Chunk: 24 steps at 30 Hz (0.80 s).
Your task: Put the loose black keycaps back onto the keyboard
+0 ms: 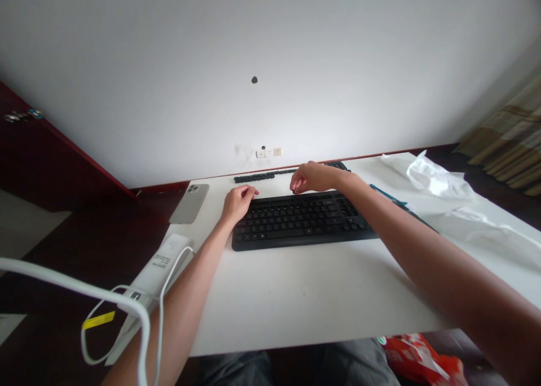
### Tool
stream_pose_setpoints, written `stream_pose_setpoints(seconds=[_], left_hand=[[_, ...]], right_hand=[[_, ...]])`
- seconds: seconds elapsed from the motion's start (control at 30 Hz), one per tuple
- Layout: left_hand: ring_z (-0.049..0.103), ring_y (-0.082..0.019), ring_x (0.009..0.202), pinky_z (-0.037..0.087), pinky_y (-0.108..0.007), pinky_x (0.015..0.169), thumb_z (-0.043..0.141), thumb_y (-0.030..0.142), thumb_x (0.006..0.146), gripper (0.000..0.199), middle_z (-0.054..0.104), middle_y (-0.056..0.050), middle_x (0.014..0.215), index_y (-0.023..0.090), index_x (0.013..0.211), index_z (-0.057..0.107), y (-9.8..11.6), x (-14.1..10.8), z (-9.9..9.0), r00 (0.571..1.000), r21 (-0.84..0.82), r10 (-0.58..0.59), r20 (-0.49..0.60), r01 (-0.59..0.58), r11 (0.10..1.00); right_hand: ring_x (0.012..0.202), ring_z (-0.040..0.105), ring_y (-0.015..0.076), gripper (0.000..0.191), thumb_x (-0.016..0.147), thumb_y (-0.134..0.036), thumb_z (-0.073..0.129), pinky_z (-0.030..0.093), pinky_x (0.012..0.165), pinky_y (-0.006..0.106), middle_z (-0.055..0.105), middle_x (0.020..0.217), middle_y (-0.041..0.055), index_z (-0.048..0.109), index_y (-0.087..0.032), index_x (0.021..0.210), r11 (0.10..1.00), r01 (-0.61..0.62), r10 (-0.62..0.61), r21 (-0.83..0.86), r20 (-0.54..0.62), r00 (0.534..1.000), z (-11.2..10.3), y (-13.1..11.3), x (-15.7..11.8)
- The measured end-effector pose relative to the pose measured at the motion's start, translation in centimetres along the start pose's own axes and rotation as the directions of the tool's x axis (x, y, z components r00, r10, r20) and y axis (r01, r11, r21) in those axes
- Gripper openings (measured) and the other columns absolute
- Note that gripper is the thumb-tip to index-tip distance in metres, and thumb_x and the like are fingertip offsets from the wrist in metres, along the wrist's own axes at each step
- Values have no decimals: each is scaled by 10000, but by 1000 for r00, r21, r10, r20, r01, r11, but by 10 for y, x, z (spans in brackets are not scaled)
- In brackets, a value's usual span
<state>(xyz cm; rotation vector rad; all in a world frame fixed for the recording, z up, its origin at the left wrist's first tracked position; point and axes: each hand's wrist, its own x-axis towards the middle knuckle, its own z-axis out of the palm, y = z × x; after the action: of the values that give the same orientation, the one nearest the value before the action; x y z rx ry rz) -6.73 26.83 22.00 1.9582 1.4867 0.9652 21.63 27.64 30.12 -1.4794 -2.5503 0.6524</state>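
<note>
1. We face a plain white wall with a small socket plate (269,152) low down, and below it a white surface (296,296) with dark floor to our left.
2. A black keyboard (302,220) lies flat at the middle of the surface, long side toward us. A row of loose dark keycaps (264,176) sits just beyond it at 12 o'clock, close to the wall.
3. We judge the keyboard light and stiff, a rigid plastic slab best taken by its two short ends. Its keys are small, clipped on and easy to dislodge, so they would need a careful pinch at the edges.
4. Our left hand (237,201) rests at the keyboard's 10 o'clock corner, fingers curled loosely inward and touching the edge. Whether it grips anything we cannot tell.
5. Our right hand (313,177) hovers over the far edge at 12 o'clock, fingers bent down and nearly closed at the top row. A pinched key is possible, but we cannot tell.
6. A phone (190,203) lies face down at 9 o'clock, a white power strip (158,267) with cable at 8 o'clock, and crumpled white plastic (439,180) at 3 o'clock.
</note>
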Motion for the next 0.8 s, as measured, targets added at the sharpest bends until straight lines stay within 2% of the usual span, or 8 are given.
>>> stream_pose_setpoints(seconds=[0.17, 0.37, 0.6, 0.8], left_hand=[[653, -200, 759, 436, -292, 711, 500, 410, 945, 347, 752, -24, 827, 216, 827, 764, 0, 0, 0, 1000, 8, -7, -1, 7, 1000], [658, -201, 763, 435, -293, 703, 509, 395, 941, 335, 755, -26, 834, 211, 830, 767, 2, 0, -1, 1000, 9, -10, -5, 11, 1000], [668, -203, 781, 443, -296, 726, 498, 401, 958, 350, 758, -23, 835, 214, 845, 773, 1, 0, 0, 1000, 5, -4, -4, 4, 1000], [668, -201, 775, 441, -298, 720, 507, 397, 955, 345, 753, -20, 828, 218, 838, 778, 1, 0, 0, 1000, 6, -2, -11, 2, 1000]], right_hand=[[878, 743, 225, 209, 775, -270, 760, 542, 737, 300, 812, 922, 32, 831, -247, 970, 997, -2, -7, 76, 125, 992, -12, -9, -8], [864, 748, 228, 199, 754, -281, 789, 539, 686, 285, 813, 909, 28, 834, -257, 946, 998, 19, -32, 63, 215, 976, -4, -10, -6], [804, 741, 246, 106, 726, -242, 827, 534, 686, 329, 800, 839, 45, 826, -246, 832, 999, -19, 23, -34, 148, 989, 3, -18, -7], [762, 725, 237, 73, 706, -245, 853, 530, 682, 335, 781, 789, 48, 805, -234, 758, 996, 7, 4, -90, 115, 993, 5, -30, -11]])
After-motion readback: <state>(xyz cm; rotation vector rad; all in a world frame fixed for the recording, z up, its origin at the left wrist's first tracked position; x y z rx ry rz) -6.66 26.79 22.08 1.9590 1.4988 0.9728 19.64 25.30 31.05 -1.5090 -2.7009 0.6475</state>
